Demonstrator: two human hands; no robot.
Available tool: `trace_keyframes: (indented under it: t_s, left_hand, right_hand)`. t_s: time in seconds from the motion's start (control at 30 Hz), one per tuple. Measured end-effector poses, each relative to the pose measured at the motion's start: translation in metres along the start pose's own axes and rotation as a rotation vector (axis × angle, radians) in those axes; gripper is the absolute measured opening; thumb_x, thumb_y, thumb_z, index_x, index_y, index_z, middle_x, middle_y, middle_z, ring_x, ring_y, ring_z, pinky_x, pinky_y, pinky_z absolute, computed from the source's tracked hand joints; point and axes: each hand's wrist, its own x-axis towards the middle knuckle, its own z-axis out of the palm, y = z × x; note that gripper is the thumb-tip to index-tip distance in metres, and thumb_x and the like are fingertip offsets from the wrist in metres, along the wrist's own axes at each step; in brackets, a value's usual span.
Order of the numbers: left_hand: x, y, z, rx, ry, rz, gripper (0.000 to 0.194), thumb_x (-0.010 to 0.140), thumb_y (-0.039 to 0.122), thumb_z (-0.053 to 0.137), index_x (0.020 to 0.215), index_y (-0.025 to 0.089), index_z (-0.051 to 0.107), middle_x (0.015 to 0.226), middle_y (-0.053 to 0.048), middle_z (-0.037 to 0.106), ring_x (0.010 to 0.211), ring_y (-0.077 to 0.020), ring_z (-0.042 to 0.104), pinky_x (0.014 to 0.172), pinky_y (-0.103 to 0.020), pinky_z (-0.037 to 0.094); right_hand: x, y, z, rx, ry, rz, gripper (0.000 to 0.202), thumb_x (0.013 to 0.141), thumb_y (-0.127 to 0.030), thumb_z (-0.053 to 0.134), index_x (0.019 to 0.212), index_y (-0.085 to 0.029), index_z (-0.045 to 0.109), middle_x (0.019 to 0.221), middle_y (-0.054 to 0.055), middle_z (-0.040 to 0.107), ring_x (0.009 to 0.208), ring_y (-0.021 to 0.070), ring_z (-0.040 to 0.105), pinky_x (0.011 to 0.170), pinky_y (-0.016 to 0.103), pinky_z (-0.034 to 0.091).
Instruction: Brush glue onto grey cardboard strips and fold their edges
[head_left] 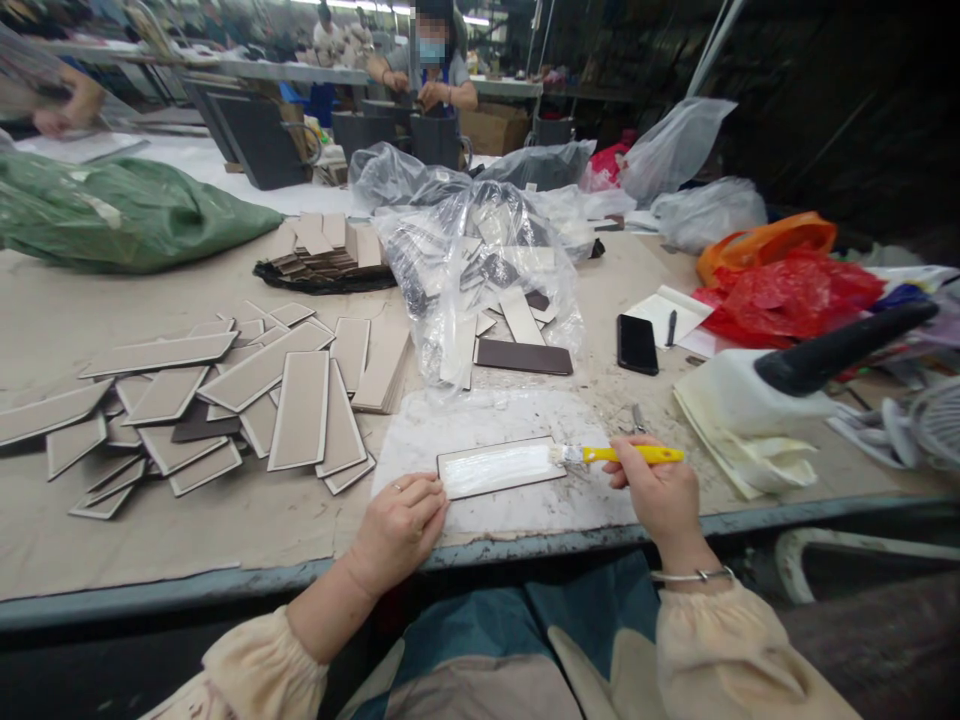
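Observation:
A flat strip (499,468) with a dark edge lies on a white sheet (420,420) near the table's front edge, its face coated in wet white. My left hand (403,520) presses on the strip's left end with its fingers together. The yellow handle of a brush (630,454) is in my right hand (660,490), and its bristles touch the strip's right end. Behind the strip, a dark brown piece (523,357) lies beside a clear plastic bag (480,250) of pale pieces.
Many pale strips (300,410) lie in a loose pile at the left. A phone (637,344), a white container (750,390) with a black handle, and red plastic (795,295) are at the right. Across the table, a masked person (431,80) works.

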Motion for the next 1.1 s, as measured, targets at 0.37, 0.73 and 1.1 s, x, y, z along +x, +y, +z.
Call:
trace_keyframes:
  t_s: [0.37, 0.73, 1.1]
  left_hand:
    - [0.001, 0.001, 0.0, 0.013, -0.001, -0.002, 0.008, 0.085, 0.011, 0.058, 0.087, 0.016, 0.063, 0.091, -0.005, 0.068, 0.094, -0.0189, 0.061, 0.091, -0.035, 0.054]
    - [0.003, 0.004, -0.003, 0.015, -0.024, -0.02, 0.009, 0.085, 0.011, 0.056, 0.086, 0.017, 0.063, 0.09, -0.006, 0.067, 0.092, -0.0197, 0.061, 0.089, -0.036, 0.054]
    - [0.002, 0.006, -0.003, -0.008, -0.028, -0.032, 0.01, 0.086, 0.01, 0.054, 0.086, 0.017, 0.062, 0.089, -0.006, 0.066, 0.093, -0.0187, 0.06, 0.092, -0.035, 0.053]
  right_hand:
    - [-0.003, -0.001, 0.004, 0.028, -0.144, -0.024, 0.034, 0.081, -0.05, 0.061, 0.08, -0.016, 0.062, 0.053, 0.002, 0.064, 0.047, 0.0144, 0.06, 0.048, 0.023, 0.048]
    - [-0.005, 0.003, 0.0, -0.004, -0.232, -0.258, 0.029, 0.086, -0.045, 0.058, 0.083, -0.017, 0.062, 0.058, 0.001, 0.063, 0.052, 0.0149, 0.062, 0.05, 0.024, 0.048]
    - [-0.026, -0.022, 0.052, 0.236, -0.384, -0.106, 0.031, 0.086, -0.049, 0.056, 0.084, -0.018, 0.062, 0.056, 0.0, 0.064, 0.056, 0.0158, 0.064, 0.058, 0.025, 0.051]
